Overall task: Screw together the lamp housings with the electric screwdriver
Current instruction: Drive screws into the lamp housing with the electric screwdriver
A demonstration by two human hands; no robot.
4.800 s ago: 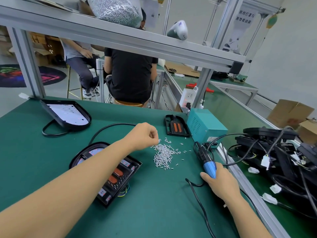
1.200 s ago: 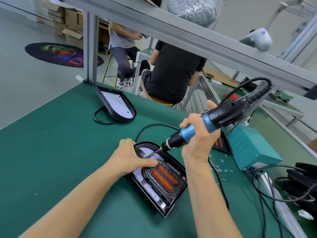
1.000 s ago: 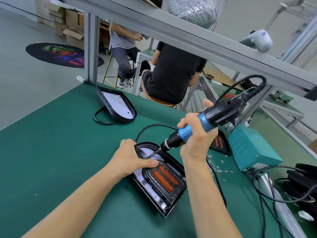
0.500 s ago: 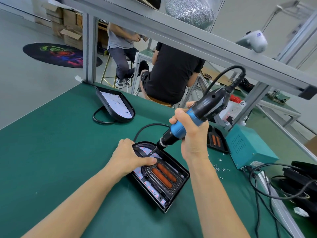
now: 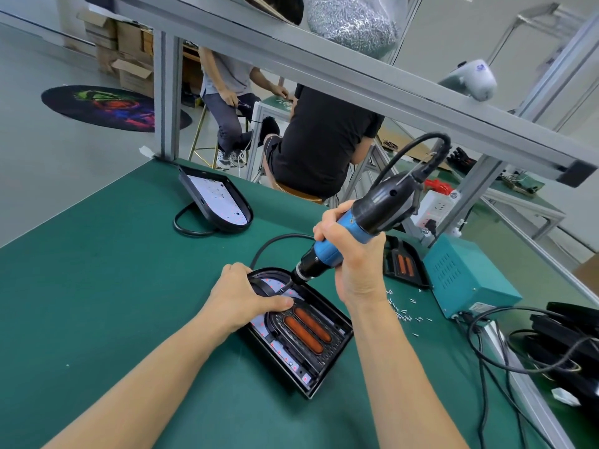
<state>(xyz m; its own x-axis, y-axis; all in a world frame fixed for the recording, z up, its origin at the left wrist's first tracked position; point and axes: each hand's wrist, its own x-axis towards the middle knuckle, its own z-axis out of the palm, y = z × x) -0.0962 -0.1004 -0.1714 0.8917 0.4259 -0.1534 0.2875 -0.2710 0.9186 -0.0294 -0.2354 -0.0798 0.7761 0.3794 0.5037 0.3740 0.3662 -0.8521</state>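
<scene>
- Lamp housing (image 5: 311, 348) is seen lying flat on the green bench mat (image 5: 97, 303), at the centre of the frame.
- It is pressed down at its rounded end by the left hand (image 5: 241, 294), whose thumb is laid across the inner cover.
- Electric screwdriver (image 5: 353, 228) is gripped by the right hand (image 5: 351, 254); its tilted bit is set into the housing's curved top edge.
- Because of that tilt, the bit could be cammed out or the screw cross-threaded.
- Loose screws (image 5: 402, 311) could be scattered by the trailing cable.
</scene>
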